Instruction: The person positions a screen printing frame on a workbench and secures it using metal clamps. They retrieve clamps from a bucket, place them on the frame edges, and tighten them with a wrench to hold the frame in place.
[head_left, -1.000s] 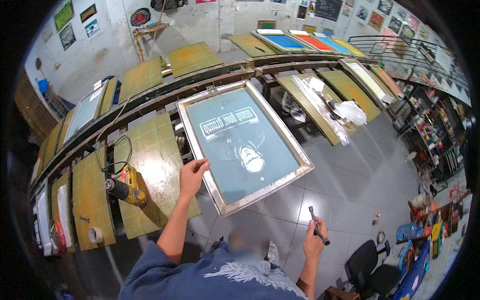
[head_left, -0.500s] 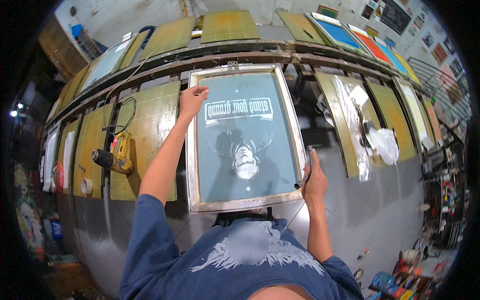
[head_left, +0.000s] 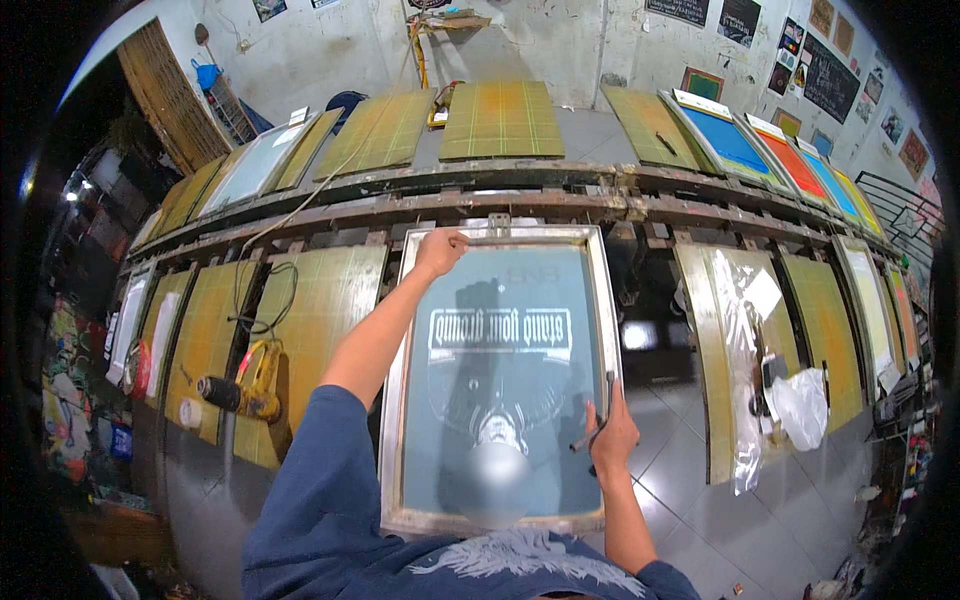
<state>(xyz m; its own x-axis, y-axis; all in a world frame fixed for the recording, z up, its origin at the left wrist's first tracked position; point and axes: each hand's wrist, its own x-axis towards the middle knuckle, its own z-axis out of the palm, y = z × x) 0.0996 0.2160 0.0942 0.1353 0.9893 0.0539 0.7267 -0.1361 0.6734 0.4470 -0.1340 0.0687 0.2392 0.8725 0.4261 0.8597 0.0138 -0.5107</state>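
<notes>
A metal-framed printing screen (head_left: 603, 300) with blue-grey mesh lies before me, its pale lettering and portrait design upside down from my side. My left hand (head_left: 440, 252) is at the far left of the frame, fingers pinched together; whatever they may hold is too small to make out. By the frame's near right side, my right hand (head_left: 614, 440) grips a dark bent wrench (head_left: 584, 442), its short arm reaching over the mesh. A small metal clamp (head_left: 498, 227) joins the frame's far edge to the rail.
Left of the screen, a yellow-and-black power drill (head_left: 258, 385) rests on a greenish board with its cord (head_left: 280, 300). Boards at the right carry clear plastic film (head_left: 745, 400) and a crumpled white bag (head_left: 800, 408). A long metal rail (head_left: 450, 212) crosses behind, with more boards beyond.
The view has tipped up, so the screen sits lower and more wall shows. My left hand has shifted right along the frame's far end. The wrench has turned in my right hand.
</notes>
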